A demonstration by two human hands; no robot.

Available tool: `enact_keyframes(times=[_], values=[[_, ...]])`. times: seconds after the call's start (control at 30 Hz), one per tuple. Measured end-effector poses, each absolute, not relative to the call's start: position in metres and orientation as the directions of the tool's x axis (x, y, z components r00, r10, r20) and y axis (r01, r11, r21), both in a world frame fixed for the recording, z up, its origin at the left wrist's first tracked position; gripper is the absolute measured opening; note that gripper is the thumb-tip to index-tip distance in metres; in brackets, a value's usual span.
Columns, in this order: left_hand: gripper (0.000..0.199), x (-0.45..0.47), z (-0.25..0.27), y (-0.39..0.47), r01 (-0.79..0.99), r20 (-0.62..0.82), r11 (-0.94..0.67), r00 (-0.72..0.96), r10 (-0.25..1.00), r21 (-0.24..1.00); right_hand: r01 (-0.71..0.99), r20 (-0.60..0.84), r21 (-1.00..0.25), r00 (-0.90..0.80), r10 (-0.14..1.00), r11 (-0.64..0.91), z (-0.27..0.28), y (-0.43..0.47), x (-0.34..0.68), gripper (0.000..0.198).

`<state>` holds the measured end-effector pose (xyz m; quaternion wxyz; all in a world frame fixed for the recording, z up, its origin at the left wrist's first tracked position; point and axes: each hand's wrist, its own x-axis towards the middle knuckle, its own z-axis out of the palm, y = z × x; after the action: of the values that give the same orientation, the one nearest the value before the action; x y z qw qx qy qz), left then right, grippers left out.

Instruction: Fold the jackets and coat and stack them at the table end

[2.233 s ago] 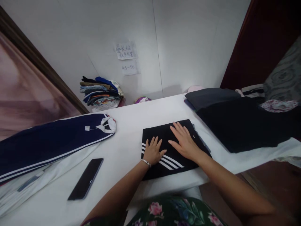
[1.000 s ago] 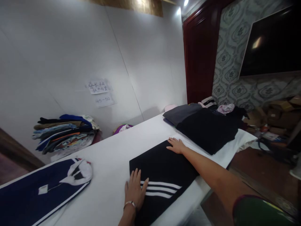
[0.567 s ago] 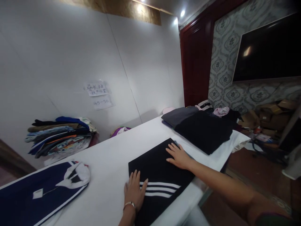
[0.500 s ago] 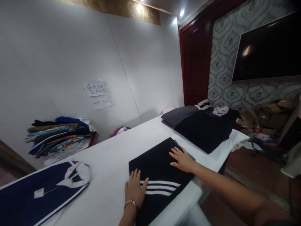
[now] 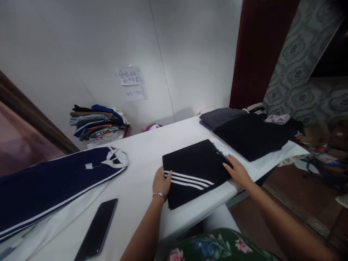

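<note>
Left hand point(image 5: 161, 183) and right hand point(image 5: 239, 172) gripped opposite edges of one folded black garment point(image 5: 191, 161), three white stripes point(image 5: 190, 182). One phone point(image 5: 97, 229), one navy garment point(image 5: 59, 175) lay leftward on bench point(image 5: 138, 181).

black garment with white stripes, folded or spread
Folded: the black cloth garment with white stripes lies as a flat, compact, straight-edged panel, left hand and right hand at opposite edges.

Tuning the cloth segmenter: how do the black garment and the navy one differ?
The black garment is folded compact; the navy garment lies long, running out of frame.
The black garment bears white stripes slanting across it; the navy garment has white lines along its near edge.
Left hand and right hand touch the black garment, not the navy garment.
Both are dark with white lines.
</note>
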<state>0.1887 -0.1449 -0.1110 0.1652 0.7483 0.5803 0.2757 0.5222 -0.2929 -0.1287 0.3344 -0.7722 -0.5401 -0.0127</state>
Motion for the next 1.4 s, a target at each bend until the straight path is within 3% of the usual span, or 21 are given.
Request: enact_keyframes(times=[0.2,0.37,0.53,0.67,0.8,0.97,1.07,1.2,1.4], values=[[0.066,0.183,-0.098,-0.156,0.691,-0.017,-0.033,0.066,0.998,0.722,0.847,0.360,-0.487,0.417,0.835,-0.213,-0.142,-0.320,0.521,0.055],[0.043,0.192,-0.100,-0.149,0.593,-0.134,0.019,0.151,0.979,0.805,0.858,0.353,-0.446,0.432,0.830,-0.256,-0.134,-0.309,0.518,0.053],[0.043,0.184,-0.085,-0.142,0.452,-0.114,0.052,0.111,0.987,0.891,0.825,0.345,-0.534,0.412,0.843,-0.184,-0.140,-0.306,0.516,0.056],[0.043,0.142,-0.070,-0.132,0.496,-0.066,0.039,0.037,0.997,0.867,0.806,0.298,-0.579,0.346,0.890,-0.120,-0.137,-0.309,0.503,0.058],[0.034,0.109,-0.079,-0.130,0.564,-0.167,0.125,0.024,0.986,0.816,0.855,0.336,-0.519,0.230,0.913,-0.024,-0.114,-0.288,0.477,0.058],[0.037,0.105,-0.091,-0.133,0.607,-0.141,0.108,0.006,0.990,0.787,0.921,0.311,-0.379,0.037,0.950,0.088,-0.078,-0.218,0.436,0.063],[0.042,0.106,-0.093,-0.133,0.616,-0.143,0.114,-0.002,0.990,0.779,0.955,0.213,-0.290,0.009,0.977,0.055,-0.077,-0.177,0.429,0.066],[0.043,0.105,-0.094,-0.136,0.606,-0.134,0.087,0.033,0.990,0.791,0.959,0.011,-0.258,0.124,0.992,-0.117,-0.102,-0.149,0.449,0.069],[0.040,0.106,-0.095,-0.141,0.493,-0.185,0.119,0.088,0.979,0.862,0.936,0.023,-0.330,0.139,0.990,-0.124,-0.126,-0.140,0.470,0.067]])
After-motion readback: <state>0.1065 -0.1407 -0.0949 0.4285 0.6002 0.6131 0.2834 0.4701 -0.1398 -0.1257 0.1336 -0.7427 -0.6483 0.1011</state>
